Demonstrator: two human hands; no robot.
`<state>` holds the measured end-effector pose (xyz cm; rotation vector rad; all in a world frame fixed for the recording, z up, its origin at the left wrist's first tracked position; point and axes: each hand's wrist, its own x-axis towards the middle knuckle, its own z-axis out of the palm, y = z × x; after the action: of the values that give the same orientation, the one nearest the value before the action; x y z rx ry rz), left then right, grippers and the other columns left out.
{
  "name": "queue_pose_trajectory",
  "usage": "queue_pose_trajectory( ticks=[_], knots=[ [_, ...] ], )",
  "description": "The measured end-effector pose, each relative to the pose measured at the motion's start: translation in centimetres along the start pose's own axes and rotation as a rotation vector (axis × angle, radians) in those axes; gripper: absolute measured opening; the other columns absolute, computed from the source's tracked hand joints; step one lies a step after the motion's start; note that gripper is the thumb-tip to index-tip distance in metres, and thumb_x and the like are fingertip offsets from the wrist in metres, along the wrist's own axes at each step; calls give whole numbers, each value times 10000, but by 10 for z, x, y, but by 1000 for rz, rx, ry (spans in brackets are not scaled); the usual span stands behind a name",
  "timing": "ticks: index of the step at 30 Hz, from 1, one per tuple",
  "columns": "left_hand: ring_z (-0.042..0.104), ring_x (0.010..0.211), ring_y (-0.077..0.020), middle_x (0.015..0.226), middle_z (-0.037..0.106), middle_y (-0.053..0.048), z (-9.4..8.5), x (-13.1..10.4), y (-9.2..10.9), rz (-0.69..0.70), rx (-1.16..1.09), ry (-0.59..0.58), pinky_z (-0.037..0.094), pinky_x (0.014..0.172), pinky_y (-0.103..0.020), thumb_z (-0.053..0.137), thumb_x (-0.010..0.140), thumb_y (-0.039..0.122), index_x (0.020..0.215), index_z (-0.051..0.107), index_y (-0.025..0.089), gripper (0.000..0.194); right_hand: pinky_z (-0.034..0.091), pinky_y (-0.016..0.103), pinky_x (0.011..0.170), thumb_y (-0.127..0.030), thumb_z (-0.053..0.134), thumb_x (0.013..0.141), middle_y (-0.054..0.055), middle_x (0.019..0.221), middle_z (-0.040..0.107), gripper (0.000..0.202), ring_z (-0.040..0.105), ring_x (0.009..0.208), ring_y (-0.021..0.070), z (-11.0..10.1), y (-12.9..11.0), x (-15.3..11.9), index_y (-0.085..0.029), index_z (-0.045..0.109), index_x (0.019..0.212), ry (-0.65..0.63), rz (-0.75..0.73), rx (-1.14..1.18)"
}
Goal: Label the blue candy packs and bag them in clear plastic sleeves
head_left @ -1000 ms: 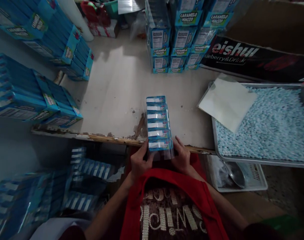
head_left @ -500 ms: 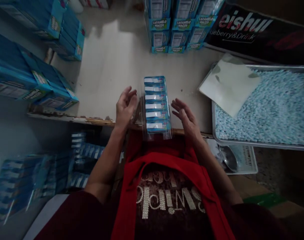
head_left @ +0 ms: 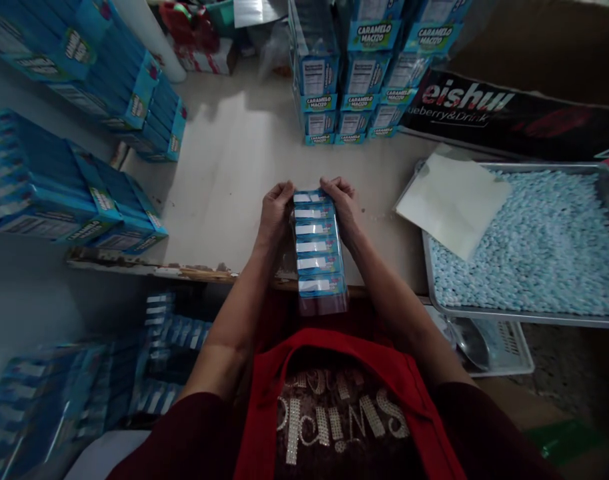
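A row of several small blue candy boxes [head_left: 318, 247] lies at the table's front edge inside a clear plastic wrapper [head_left: 324, 305], whose near end hangs over the edge. My left hand [head_left: 278, 207] pinches the far left corner of this pack, thumb and fingers pressed together. At the far right corner, my right hand [head_left: 342, 202] has its fingers closed in the same way. Both hands touch the pack's far end, one on each side.
Stacked blue candy packs [head_left: 360, 87] stand at the back, more blue packs [head_left: 69, 180] at the left. To the right, a metal tray [head_left: 524, 316] holds pale blue candies, with a whitish sheet [head_left: 454, 200] across its corner. Behind it sits a black carton [head_left: 519, 123].
Both hands were open and apart beside the pack. They have come inward and forward and now grip its far corners. The camera view has shifted, showing more of the back.
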<state>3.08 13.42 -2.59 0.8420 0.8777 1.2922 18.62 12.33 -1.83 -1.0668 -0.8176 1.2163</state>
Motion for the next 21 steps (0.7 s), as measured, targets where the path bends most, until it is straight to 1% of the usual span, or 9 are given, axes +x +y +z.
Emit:
queue_pose_trajectory(
  ticks=[3, 5, 9, 11, 13, 16, 18, 19, 21],
  knots=[
    [586, 626, -132, 663, 571, 44, 4, 1, -1, 36, 43, 40, 471, 619, -273, 842, 958, 565, 780, 567, 234, 466, 528, 319, 695, -686, 893, 809, -37, 733, 589, 539, 519, 652, 128, 5, -3, -3, -242, 596, 734, 47, 5, -2],
    [616, 667, -137, 667, 569, 42, 3, 6, -5, 50, 51, 48, 481, 638, -276, 828, 959, 603, 792, 563, 232, 486, 549, 346, 731, -702, 850, 853, -14, 762, 610, 529, 556, 697, 152, 7, -3, -1, -243, 607, 751, 64, 12, -26],
    [646, 777, -134, 674, 550, 49, 0, 19, -13, 21, 84, 26, 493, 692, -256, 798, 942, 687, 834, 565, 231, 523, 538, 355, 745, -784, 752, 912, -4, 746, 585, 581, 620, 796, 193, 7, 0, 8, -266, 544, 750, 84, 17, -92],
    [632, 799, -139, 668, 538, 49, 1, 22, -14, 5, 87, 26, 498, 705, -261, 775, 941, 719, 841, 563, 234, 538, 513, 330, 732, -810, 728, 921, -27, 714, 565, 597, 609, 803, 173, 7, 2, 10, -276, 514, 760, 90, 25, -98],
    [609, 770, -144, 660, 528, 42, 4, 22, -12, -7, 86, 29, 496, 679, -272, 768, 933, 739, 811, 551, 233, 565, 480, 304, 704, -847, 707, 914, -55, 680, 550, 626, 556, 753, 134, 7, 4, 12, -280, 490, 760, 85, 38, -83],
    [634, 754, -159, 683, 553, 20, 6, 22, -10, -9, 101, 23, 512, 655, -276, 790, 907, 747, 792, 570, 218, 584, 469, 311, 658, -894, 725, 860, -55, 676, 559, 672, 507, 683, 121, 8, 5, 12, -276, 493, 732, 60, 31, -50],
    [704, 842, -186, 771, 629, -8, 3, 23, -11, 15, 121, 29, 566, 714, -284, 814, 886, 747, 873, 639, 208, 567, 524, 345, 679, -897, 758, 821, -24, 721, 601, 672, 583, 723, 159, 7, 5, 13, -276, 520, 726, 39, 18, -53],
    [736, 920, -203, 851, 677, -27, 0, 22, -12, 40, 136, 42, 594, 773, -294, 820, 879, 750, 951, 677, 207, 567, 567, 374, 725, -897, 759, 813, -3, 768, 641, 660, 643, 790, 193, 5, 4, 13, -275, 551, 745, 25, 15, -66],
    [756, 1113, -229, 1076, 738, -66, -11, 16, -11, 126, 185, 115, 618, 929, -325, 795, 888, 775, 1157, 710, 218, 624, 628, 446, 909, -900, 722, 830, 44, 943, 740, 639, 730, 1021, 263, -2, 0, 9, -266, 643, 853, 11, -2, -127]
  ],
)
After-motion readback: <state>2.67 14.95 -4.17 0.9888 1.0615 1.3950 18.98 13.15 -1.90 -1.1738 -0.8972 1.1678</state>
